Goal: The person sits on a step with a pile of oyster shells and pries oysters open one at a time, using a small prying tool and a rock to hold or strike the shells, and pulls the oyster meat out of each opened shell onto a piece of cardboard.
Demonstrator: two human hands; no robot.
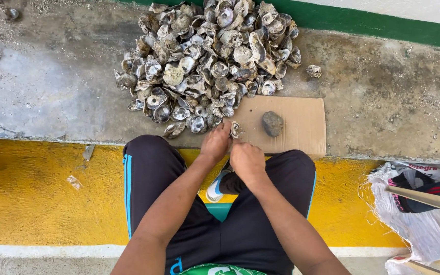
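Just at the ledge edge, both hands hold one shell.

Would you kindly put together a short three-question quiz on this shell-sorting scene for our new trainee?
1. True or false: the grey stone lies on the cardboard sheet.
2. Which hand touches the shell at the near edge of the shell pile: (a) the left hand, (b) the right hand, (c) neither?
3. Fill in: the concrete ledge has a front face painted ____.

Key:
1. True.
2. (a); the right hand is closed just below it, and whether it holds anything cannot be seen.
3. Yellow.
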